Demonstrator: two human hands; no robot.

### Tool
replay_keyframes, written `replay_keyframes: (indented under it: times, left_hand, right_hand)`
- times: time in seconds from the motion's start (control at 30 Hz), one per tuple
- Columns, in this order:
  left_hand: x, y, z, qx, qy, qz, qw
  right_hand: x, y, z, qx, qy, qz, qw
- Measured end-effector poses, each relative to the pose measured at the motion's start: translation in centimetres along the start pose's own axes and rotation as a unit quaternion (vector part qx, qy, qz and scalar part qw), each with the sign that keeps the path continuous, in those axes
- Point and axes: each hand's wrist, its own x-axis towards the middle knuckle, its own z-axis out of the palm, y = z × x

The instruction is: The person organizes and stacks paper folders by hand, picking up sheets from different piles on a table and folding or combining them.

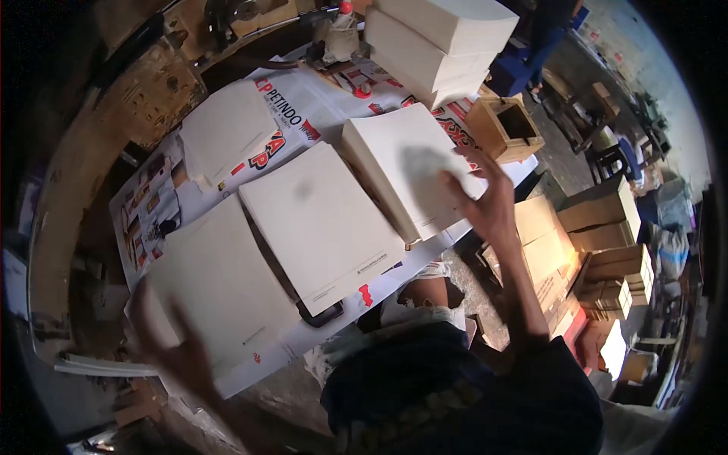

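On R paper stack (409, 171): right grip (485, 199) spread, touching.

Four paper stacks (322, 224), one wooden box (506, 129), two hands (485, 201).

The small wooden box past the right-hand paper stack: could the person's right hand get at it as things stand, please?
Probably yes. The right hand hangs open over the near edge of the right-hand paper stack, and the wooden box stands just beyond it at the table corner, its open top facing up. Nothing lies between them.
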Motion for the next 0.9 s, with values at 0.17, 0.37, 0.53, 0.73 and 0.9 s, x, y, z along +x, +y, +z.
replay_keyframes:
  times: [0.17, 0.37, 0.53, 0.73, 0.9]
  left_hand:
    - [-1.5, 11.4, 8.3, -0.308, -0.196, 0.124, 0.923]
    - [-1.6, 13.9, 10.5, -0.223, -0.349, 0.086, 0.906]
    - [-1.5, 10.8, 7.8, -0.362, -0.367, -0.115, 0.849]
    - [-2.8, 5.3, 1.6, -0.457, -0.193, -0.220, 0.840]
    - [-3.3, 2.4, -0.2, -0.185, -0.345, -0.035, 0.920]
  right_hand:
    - [-0.5, 3.9, -0.5, -0.054, -0.006, 0.029, 0.998]
    - [-1.5, 4.3, -0.2, -0.138, 0.017, -0.018, 0.990]
    - [-0.7, 2.2, -0.7, 0.057, 0.006, 0.098, 0.994]
    - [-1.3, 2.8, -0.5, 0.282, -0.097, 0.204, 0.932]
    - [-0.9, -3.2, 0.7, 0.290, -0.198, 0.157, 0.923]
